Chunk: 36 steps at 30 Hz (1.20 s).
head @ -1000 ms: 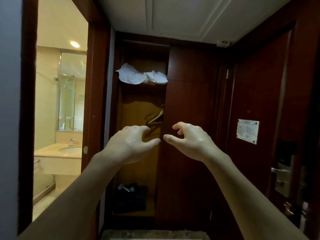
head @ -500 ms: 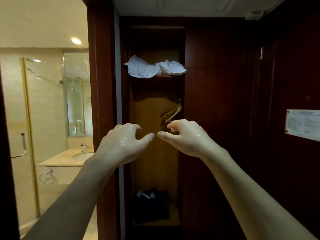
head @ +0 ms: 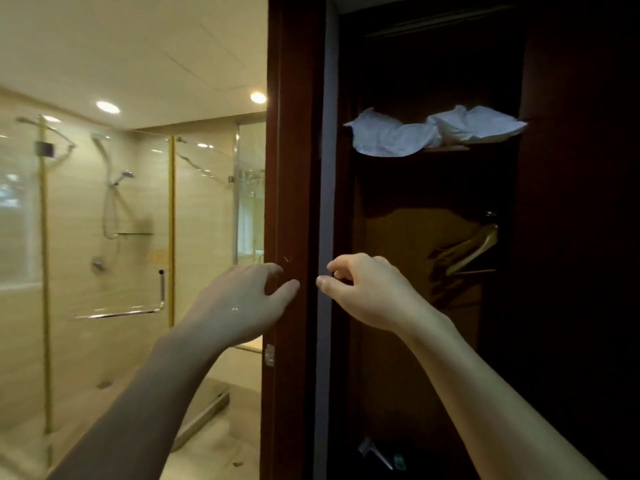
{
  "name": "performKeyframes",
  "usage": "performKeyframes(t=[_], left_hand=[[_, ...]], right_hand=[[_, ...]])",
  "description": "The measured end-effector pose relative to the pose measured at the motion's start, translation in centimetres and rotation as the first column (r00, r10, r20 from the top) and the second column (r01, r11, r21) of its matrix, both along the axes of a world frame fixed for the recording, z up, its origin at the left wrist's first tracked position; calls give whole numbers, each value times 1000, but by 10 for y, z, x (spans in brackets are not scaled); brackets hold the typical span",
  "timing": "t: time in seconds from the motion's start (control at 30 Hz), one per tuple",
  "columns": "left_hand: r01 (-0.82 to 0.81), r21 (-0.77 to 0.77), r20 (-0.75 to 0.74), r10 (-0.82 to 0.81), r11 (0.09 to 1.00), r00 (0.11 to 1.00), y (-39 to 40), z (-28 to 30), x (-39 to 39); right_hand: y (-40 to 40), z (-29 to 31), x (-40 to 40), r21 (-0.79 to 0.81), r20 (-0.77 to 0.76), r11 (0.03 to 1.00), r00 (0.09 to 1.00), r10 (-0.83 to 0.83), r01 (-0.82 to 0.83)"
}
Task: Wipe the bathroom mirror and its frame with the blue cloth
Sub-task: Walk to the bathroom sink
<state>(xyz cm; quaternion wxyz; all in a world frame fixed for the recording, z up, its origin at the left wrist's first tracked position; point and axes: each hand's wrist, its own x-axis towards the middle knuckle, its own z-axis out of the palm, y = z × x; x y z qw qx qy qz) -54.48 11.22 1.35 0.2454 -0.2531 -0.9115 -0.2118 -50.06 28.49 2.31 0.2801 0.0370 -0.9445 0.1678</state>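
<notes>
Head view, read left to right with the dark wooden door frame (head: 294,202) as the landmark. No brand, label or writing can be read anywhere.

Far left of the door frame, the bathroom is brightly lit: a glass shower enclosure (head: 104,254) with gold-coloured vertical posts, a chrome towel bar (head: 117,314) across its glass door, and a hand shower (head: 121,176) on the tiled wall behind the glass. Recessed ceiling lights (head: 108,107) glow above. Pale floor lies open between the enclosure's lower edge and the foot of the door frame.

Just left of the door frame, the left hand (head: 239,306) is raised, palm away, its fingers loosely curled and holding nothing; a wet glint shows on its back. Its thumb tip overlaps the frame's edge (contact cannot be told).

Just right of the frame, before a grey strip, the right hand (head: 367,292) is raised likewise, loosely curled and empty, thumb pointing toward the left thumb; the two are near but apart.

Further right of the frame, an open dark wardrobe (head: 433,306) holds white crumpled bags (head: 433,133) on its upper shelf, wooden hangers (head: 467,251) below, and small objects on its floor, too dim to identify.

The blue cloth is not seen in this view; a narrow reflective panel (head: 251,195) beside the frame's left edge may be part of the mirror, which cannot be confirmed.
</notes>
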Motion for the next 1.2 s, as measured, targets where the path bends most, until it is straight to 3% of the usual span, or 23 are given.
performKeyframes(t=[0.13,0.27,0.5,0.67,0.83,0.93,1.2], left_hand=[[-107,34,-23,108,994,994,-8,-2,-60],[-247,14,24,246,969,969,-34,-5,-119],[-347,38,117,340,937,933,-77,-29,-253],[-316,40,159,306,948,939,-100,-58,-384],[-303,23,168,295,953,941,-150,-49,-506],[-290,47,117,283,956,952,-173,-41,-568],[-279,58,147,269,958,952,-210,-41,-710]], right_hand=[[0,-6,-86,-28,-72,990,988,136,-138],[-22,-16,-166,-32,-19,970,970,242,-242],[-72,-41,-298,-51,17,943,944,331,-330],[-109,-61,-417,-50,40,943,943,331,-329],[-164,-47,-550,-69,90,952,949,302,-297],[-189,-43,-614,-86,46,957,959,280,-276],[-217,-44,-754,-168,8,944,957,290,-284]])
